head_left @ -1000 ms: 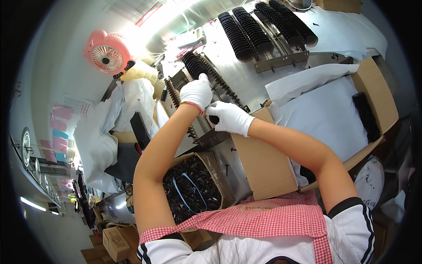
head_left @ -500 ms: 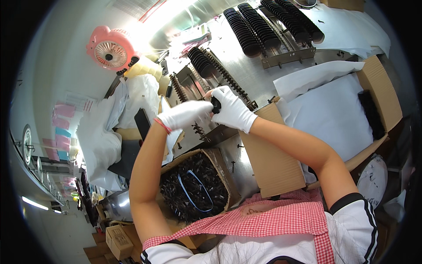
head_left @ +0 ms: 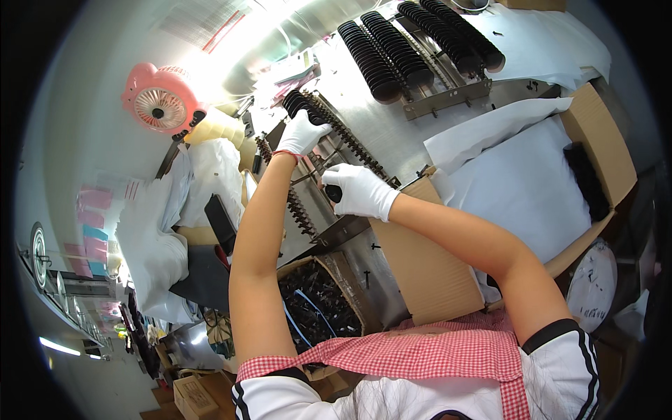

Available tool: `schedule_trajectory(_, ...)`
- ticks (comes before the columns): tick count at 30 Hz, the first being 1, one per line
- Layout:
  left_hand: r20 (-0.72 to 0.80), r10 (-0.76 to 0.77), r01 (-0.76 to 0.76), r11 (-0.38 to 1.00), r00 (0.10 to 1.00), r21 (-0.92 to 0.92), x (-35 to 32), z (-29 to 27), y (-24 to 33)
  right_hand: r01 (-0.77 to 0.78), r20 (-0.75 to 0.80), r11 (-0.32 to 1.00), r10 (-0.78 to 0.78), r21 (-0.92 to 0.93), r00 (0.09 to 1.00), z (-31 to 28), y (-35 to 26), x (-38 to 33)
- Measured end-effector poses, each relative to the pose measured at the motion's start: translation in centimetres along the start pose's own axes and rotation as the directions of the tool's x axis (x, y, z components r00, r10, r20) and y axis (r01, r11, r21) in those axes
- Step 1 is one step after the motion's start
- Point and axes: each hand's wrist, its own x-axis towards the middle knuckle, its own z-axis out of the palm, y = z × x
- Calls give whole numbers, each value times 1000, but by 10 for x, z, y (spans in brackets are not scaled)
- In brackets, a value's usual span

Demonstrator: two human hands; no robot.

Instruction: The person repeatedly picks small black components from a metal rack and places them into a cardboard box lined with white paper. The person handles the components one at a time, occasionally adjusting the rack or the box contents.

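Observation:
My left hand (head_left: 303, 133), in a white glove, reaches far out and rests on the end of a row of black ribbed parts (head_left: 297, 103) stacked on a metal rack (head_left: 353, 150). Closer to me, my right hand (head_left: 359, 190), also gloved, is closed around a small black part (head_left: 334, 194) over the same rack. A cardboard box of loose black parts (head_left: 318, 304) with blue cords sits below my left forearm.
Further rows of black ribbed parts (head_left: 413, 49) lie on a second rack at the top. An open cardboard box (head_left: 602, 150) lined with white paper stands at the right. A pink fan (head_left: 161, 105) and white bags (head_left: 157, 224) are at the left.
My left hand has stretched away from the right hand, out to the far end of the row. The right hand has drawn back slightly toward me with the black part.

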Motion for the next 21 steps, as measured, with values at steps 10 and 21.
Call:
schedule_trajectory(10,18,-161,127,838,987,531,-22,-9,53,-112,-146,992,120,62,982,7,-1,-1)
schedule_trajectory(21,275,238,-298,933,932,203,-134,-37,28,-19,-204,982,59,190,977,13,-14,10)
